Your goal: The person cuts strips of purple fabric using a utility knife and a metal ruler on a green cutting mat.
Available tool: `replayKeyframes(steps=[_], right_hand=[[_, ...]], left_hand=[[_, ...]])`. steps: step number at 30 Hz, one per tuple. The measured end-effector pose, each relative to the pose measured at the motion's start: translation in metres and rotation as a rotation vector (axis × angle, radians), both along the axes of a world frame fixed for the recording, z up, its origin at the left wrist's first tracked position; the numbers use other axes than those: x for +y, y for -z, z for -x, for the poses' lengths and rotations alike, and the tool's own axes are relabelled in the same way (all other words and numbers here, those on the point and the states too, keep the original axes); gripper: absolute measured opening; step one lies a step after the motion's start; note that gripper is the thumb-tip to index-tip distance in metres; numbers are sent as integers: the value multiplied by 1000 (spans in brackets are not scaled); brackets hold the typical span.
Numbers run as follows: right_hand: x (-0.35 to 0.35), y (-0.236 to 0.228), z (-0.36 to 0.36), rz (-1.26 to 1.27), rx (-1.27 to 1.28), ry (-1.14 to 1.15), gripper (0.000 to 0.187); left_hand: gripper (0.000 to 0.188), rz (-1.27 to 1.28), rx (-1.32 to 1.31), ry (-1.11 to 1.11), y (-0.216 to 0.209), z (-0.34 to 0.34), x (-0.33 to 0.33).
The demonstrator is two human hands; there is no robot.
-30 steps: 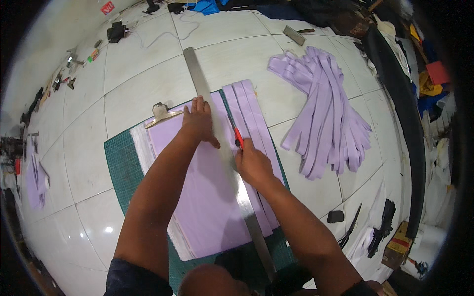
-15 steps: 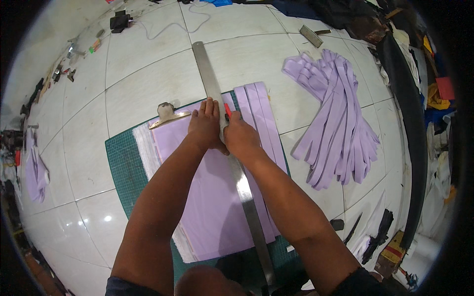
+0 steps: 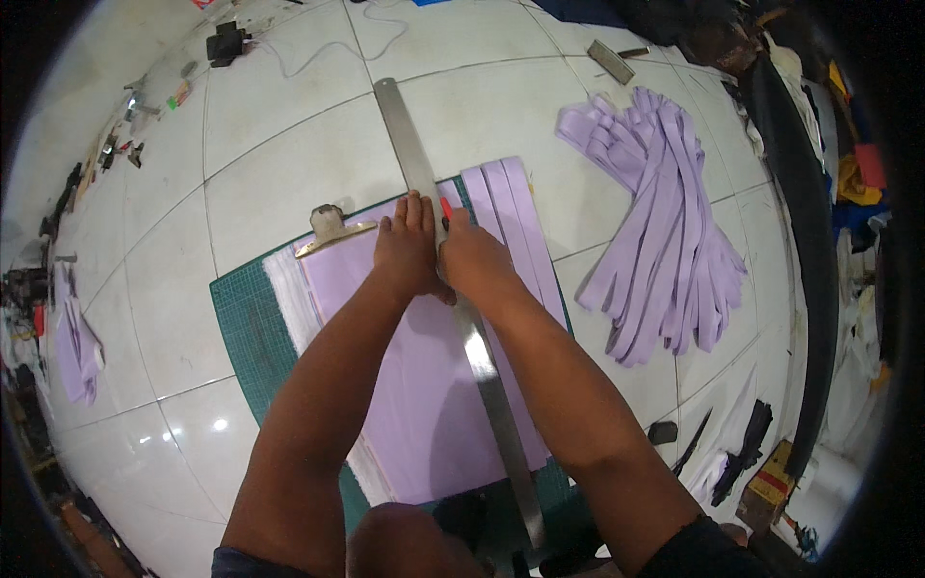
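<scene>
My left hand lies flat with fingers stretched forward, pressing the left edge of a long steel ruler and the lilac fabric under it. My right hand is closed round a red cutter knife along the ruler's right edge, near the fabric's far end; its blade is hidden. The layered fabric rests on a green cutting mat, and a metal bulldog clip grips its far left edge. Cut lilac strips lie side by side right of the ruler.
A heap of long lilac strips lies on the tiled floor to the right. Beyond it is a metal block. More lilac cloth sits at the far left. A long black roll borders the right side.
The whole view has shifted slightly. Both hands stay at nearly the same place by the ruler, the left still flat and the right still round the cutter knife.
</scene>
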State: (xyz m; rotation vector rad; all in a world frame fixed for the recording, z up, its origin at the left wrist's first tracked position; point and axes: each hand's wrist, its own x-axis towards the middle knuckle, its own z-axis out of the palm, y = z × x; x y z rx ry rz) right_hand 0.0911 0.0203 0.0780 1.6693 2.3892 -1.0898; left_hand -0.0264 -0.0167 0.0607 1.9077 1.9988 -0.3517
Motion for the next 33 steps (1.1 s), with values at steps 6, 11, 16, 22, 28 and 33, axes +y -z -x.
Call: replayKeyframes(steps=[6, 11, 16, 22, 28, 33], right_hand=[[-46, -18, -41, 189, -76, 23, 29], [-112, -18, -99, 328, -137, 47, 27], [-160, -13, -148, 411, -263, 57, 27], [-135, -57, -138, 342, -191, 27, 25], [-68, -2, -80, -22, 48, 64, 28], [-21, -3, -6, 10, 37, 89, 31]], left_hand=[[155, 90, 52, -36, -10, -2, 4], [154, 47, 3, -13, -7, 1, 1], [155, 36, -5, -4, -8, -4, 3], [156, 29, -13, -27, -4, 8, -5], [154, 45, -36, -14, -11, 3, 0], [148, -7, -20, -27, 4, 7, -3]])
